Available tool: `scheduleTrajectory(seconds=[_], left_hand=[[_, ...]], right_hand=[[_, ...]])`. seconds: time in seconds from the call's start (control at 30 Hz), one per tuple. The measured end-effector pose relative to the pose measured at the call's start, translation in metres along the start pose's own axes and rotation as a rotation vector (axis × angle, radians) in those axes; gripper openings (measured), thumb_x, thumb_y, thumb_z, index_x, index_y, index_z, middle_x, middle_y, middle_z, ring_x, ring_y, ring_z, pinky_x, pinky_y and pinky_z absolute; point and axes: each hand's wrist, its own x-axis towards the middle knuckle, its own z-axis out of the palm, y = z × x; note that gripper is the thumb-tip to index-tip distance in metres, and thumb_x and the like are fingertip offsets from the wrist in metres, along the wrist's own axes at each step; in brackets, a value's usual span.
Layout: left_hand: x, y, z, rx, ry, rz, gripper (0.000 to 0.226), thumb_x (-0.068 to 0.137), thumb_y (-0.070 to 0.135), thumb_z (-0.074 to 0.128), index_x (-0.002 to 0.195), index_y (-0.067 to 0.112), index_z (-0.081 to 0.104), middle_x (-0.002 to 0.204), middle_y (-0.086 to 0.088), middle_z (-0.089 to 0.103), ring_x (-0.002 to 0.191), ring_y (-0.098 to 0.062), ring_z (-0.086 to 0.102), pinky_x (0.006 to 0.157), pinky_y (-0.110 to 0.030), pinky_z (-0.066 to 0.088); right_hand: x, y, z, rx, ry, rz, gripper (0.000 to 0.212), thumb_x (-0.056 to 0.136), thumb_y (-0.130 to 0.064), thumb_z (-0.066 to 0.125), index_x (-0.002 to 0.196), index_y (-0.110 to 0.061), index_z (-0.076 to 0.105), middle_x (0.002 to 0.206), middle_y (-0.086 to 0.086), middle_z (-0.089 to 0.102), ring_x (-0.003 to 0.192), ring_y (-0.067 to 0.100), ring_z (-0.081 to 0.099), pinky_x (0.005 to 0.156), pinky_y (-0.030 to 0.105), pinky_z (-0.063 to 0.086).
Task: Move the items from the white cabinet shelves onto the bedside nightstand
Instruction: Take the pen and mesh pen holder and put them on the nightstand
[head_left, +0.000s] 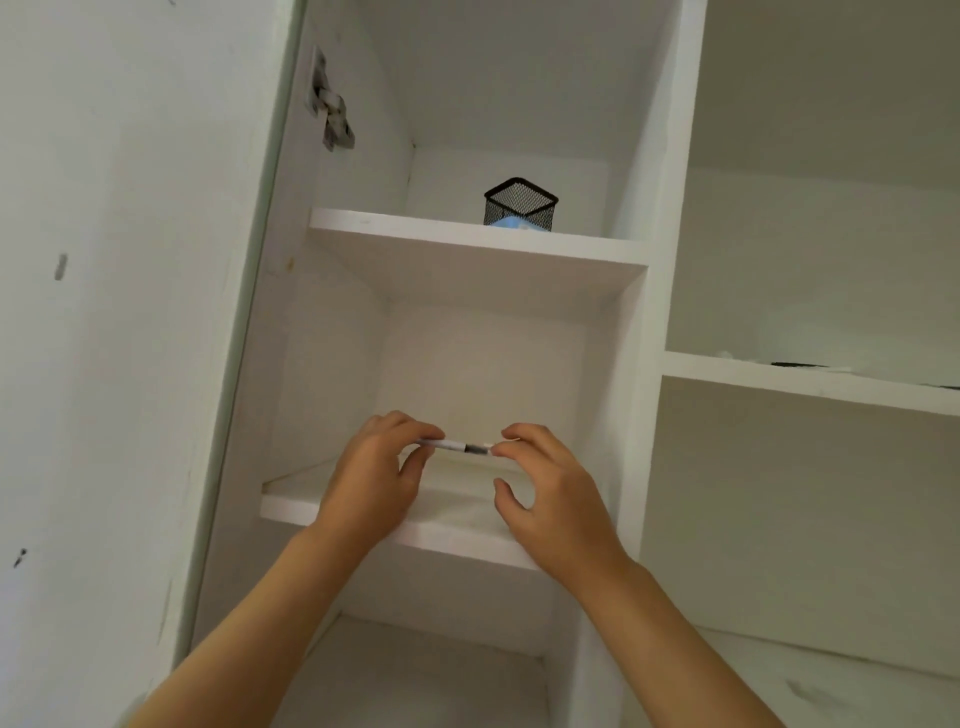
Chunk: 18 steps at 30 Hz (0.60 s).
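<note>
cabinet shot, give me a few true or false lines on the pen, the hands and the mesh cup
1. Both hands hold the pen. True: the left hand pinches one end, the right hand the other.
2. The pen stands upright. False: it is held level.
3. The mesh cup sits on the shelf above the hands. True.
4. The mesh cup is white. False: it is black, with something blue inside.
5. The pen lies in the mesh cup. False: it is held well below it.

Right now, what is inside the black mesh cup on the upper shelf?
Something light blue shows through the mesh cup near its base. What it is cannot be told, and the shelf edge hides the cup's bottom.
</note>
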Motion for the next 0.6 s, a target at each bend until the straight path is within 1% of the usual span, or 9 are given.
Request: scheduleTrajectory(seconds=[0.07,0.1,0.13,0.23,0.33,0.4,0.5,0.6], left_hand=[[0.002,0.003,-0.007,0.017,0.077,0.027,0.02,0.095,0.008,0.068,0.107,0.021,0.077,0.1,0.008,0.068,0.093,-0.02,0.061,0.083,-0.037,0.053],[0.004,0.007,-0.013,0.036,0.113,0.056,0.019,0.095,0.011,0.065,0.106,0.021,0.076,0.099,0.007,0.068,0.092,-0.022,0.061,0.081,-0.043,0.054],[0.008,0.012,-0.02,0.057,0.145,0.096,0.019,0.094,0.014,0.063,0.106,0.021,0.075,0.1,0.007,0.067,0.09,-0.023,0.061,0.078,-0.045,0.054],[0.026,0.036,-0.046,0.112,0.22,0.215,0.019,0.099,0.02,0.06,0.111,0.02,0.074,0.104,0.007,0.066,0.091,-0.022,0.059,0.077,-0.044,0.052],[0.054,0.059,-0.068,0.156,0.304,0.291,0.018,0.099,0.016,0.062,0.112,0.019,0.074,0.102,0.006,0.066,0.091,-0.024,0.058,0.078,-0.043,0.05],[0.073,0.071,-0.078,0.181,0.345,0.327,0.018,0.098,0.017,0.062,0.111,0.019,0.075,0.101,0.005,0.067,0.091,-0.025,0.058,0.078,-0.044,0.05],[0.096,0.084,-0.09,0.196,0.39,0.358,0.019,0.096,0.017,0.062,0.111,0.018,0.074,0.101,0.003,0.067,0.092,-0.027,0.06,0.081,-0.045,0.051],[0.117,0.093,-0.103,0.218,0.443,0.371,0.02,0.096,0.016,0.062,0.112,0.018,0.073,0.102,0.003,0.067,0.091,-0.028,0.06,0.081,-0.044,0.049]], right_hand=[[0.005,-0.007,-0.012,-0.014,0.002,-0.038,0.036,0.094,-0.018,0.069,0.129,-0.019,0.068,0.137,-0.008,0.055,0.125,0.011,0.057,0.106,0.033,0.051],[0.011,-0.011,-0.02,-0.014,0.016,-0.062,0.036,0.094,-0.019,0.069,0.13,-0.019,0.067,0.137,-0.008,0.055,0.125,0.011,0.058,0.106,0.034,0.051],[0.018,-0.016,-0.03,-0.011,0.042,-0.092,0.035,0.095,-0.018,0.069,0.13,-0.018,0.067,0.136,-0.008,0.056,0.124,0.011,0.058,0.106,0.034,0.051],[0.05,-0.032,-0.061,-0.018,0.154,-0.187,0.033,0.093,-0.015,0.072,0.126,-0.015,0.069,0.131,-0.006,0.06,0.122,0.012,0.06,0.104,0.033,0.051],[0.081,-0.044,-0.083,-0.059,0.227,-0.248,0.033,0.091,-0.013,0.072,0.124,-0.013,0.07,0.127,-0.002,0.062,0.118,0.016,0.061,0.102,0.034,0.052],[0.098,-0.046,-0.093,-0.088,0.27,-0.281,0.031,0.091,-0.013,0.071,0.122,-0.011,0.07,0.125,0.0,0.063,0.116,0.019,0.063,0.1,0.036,0.053],[0.119,-0.043,-0.107,-0.093,0.298,-0.302,0.028,0.095,-0.015,0.069,0.122,-0.01,0.07,0.124,0.0,0.064,0.116,0.019,0.063,0.099,0.037,0.053],[0.138,-0.039,-0.12,-0.088,0.301,-0.292,0.029,0.093,-0.014,0.068,0.122,-0.012,0.07,0.126,-0.003,0.063,0.114,0.017,0.063,0.096,0.035,0.054]])
